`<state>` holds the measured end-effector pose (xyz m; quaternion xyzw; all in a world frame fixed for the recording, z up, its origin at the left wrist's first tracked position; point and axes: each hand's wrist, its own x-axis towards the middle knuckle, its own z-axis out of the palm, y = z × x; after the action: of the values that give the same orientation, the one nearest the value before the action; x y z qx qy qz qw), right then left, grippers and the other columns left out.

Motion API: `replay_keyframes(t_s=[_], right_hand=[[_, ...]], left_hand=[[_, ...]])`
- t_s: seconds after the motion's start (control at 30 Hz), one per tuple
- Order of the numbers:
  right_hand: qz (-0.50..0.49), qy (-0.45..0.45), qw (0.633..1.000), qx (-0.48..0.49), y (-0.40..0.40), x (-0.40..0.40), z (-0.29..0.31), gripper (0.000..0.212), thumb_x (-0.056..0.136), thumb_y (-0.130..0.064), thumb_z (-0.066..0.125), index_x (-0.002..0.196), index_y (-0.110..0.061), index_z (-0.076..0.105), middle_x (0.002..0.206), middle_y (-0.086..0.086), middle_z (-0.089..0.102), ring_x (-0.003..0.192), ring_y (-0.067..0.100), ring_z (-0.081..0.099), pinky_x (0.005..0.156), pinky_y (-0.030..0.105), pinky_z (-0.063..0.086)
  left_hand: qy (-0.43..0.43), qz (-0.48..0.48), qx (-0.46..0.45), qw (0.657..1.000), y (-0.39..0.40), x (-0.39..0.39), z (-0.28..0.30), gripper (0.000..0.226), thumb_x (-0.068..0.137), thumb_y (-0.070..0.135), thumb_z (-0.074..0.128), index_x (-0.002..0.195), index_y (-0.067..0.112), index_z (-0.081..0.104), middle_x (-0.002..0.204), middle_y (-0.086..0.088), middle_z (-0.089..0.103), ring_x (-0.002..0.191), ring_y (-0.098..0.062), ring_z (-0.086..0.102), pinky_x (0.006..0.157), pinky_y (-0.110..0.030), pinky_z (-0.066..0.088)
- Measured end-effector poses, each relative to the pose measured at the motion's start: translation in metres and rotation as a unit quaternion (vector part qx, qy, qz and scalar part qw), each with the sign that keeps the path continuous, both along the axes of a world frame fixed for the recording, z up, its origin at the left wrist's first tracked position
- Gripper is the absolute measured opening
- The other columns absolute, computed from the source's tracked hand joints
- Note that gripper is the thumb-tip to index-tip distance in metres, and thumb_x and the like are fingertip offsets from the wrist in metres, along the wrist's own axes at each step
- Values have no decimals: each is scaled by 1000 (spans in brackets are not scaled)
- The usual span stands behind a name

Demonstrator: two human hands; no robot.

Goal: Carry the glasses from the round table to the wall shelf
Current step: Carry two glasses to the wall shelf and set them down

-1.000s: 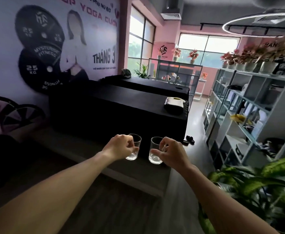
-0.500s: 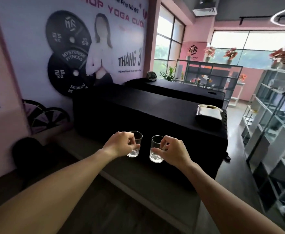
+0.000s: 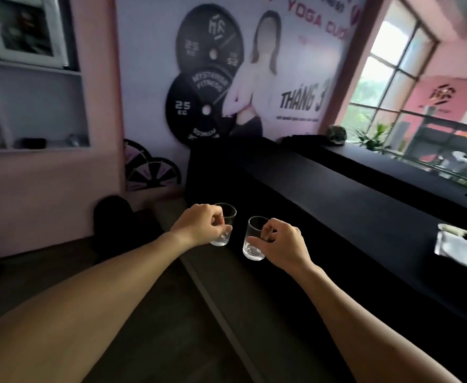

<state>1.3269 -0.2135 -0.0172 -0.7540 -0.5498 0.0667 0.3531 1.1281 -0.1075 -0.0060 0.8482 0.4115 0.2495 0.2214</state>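
Observation:
I carry two small clear glasses in front of me at mid-height. My left hand (image 3: 199, 227) grips the left glass (image 3: 226, 217) from its left side, fingers curled round it. My right hand (image 3: 280, 246) pinches the right glass (image 3: 251, 239) at its rim and side. Both glasses are upright and look empty. A recessed wall shelf (image 3: 33, 149) in the pink wall shows at the upper left, well away from both hands. The round table is out of view.
A long black-draped counter (image 3: 337, 205) runs along the right, with a white tray (image 3: 459, 247) on it at the right edge. A gym poster (image 3: 226, 78) covers the wall ahead. A dark round object (image 3: 113, 214) sits on the floor by the pink wall.
The view has swung left: the white shelving and plants on the right are gone and the pink wall with its recessed shelf has come in. Both hands still hold their glasses the same way.

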Motion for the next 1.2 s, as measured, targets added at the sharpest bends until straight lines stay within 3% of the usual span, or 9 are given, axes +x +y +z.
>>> replay_keyframes(t_s=[0.4, 0.73, 1.07, 1.2], right_hand=[[68, -29, 997, 18, 245, -49, 11, 35, 66, -49, 83, 72, -23, 61, 69, -8, 63, 65, 10, 60, 63, 36, 57], [106, -18, 994, 24, 430, -105, 19, 34, 67, -48, 84, 72, -24, 60, 72, -7, 63, 68, 12, 61, 65, 36, 56], [206, -24, 978, 30, 634, -168, 18, 36, 69, -47, 84, 71, -20, 60, 67, -8, 60, 66, 15, 59, 64, 38, 53], [238, -29, 970, 30, 721, -191, 29, 37, 69, -50, 83, 68, -25, 56, 69, -7, 64, 68, 16, 61, 64, 35, 53]], left_hand=[[30, 32, 51, 998, 219, -55, 10, 23, 81, 48, 69, 74, 29, 60, 78, 11, 60, 69, 0, 52, 57, -21, 35], [20, 73, 51, 996, 389, -119, 17, 21, 83, 44, 70, 79, 25, 63, 70, 18, 53, 66, 2, 50, 56, -18, 33], [38, 168, 73, 982, 549, -193, 8, 21, 78, 43, 74, 73, 27, 64, 76, 7, 65, 71, -12, 59, 53, -16, 32], [37, 200, 63, 977, 619, -216, 14, 24, 79, 46, 73, 71, 25, 64, 77, 8, 64, 73, -12, 60, 59, -26, 43]])
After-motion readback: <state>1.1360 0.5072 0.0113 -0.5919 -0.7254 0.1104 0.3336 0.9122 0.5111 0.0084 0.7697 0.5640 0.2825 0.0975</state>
